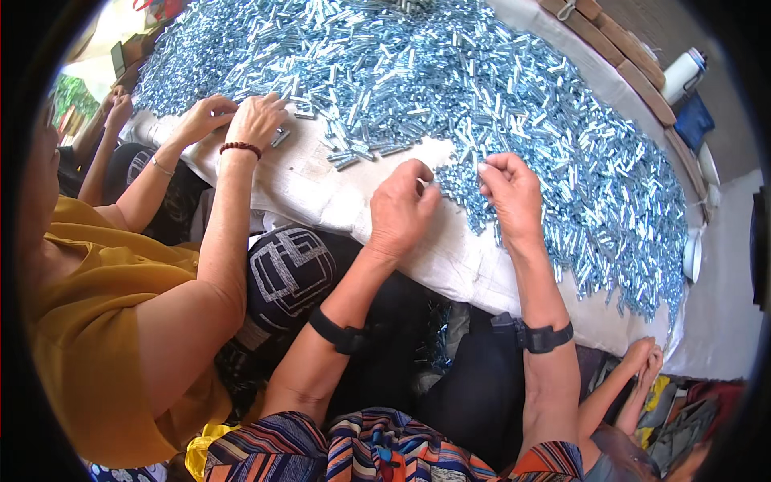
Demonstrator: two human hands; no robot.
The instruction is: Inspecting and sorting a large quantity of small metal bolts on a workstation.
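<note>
My left hand is over the near edge of a white cloth, its fingers curled in and the thumb close to them. Whatever it may hold is hidden. To its right my right hand is raised with thumb and forefinger pinched together; any piece at the tips is too small to make out. Between the two hands lies a cluster of small shiny bluish metal pieces. Beyond them spreads a large heap of silvery-blue metal tubes. A few loose tubes rest beyond my left hand.
At my left, a person in a mustard top works with both hands at the heap's edge. Another person's hands are at the right edge. Bricks line the far right side, with a white bottle beside them.
</note>
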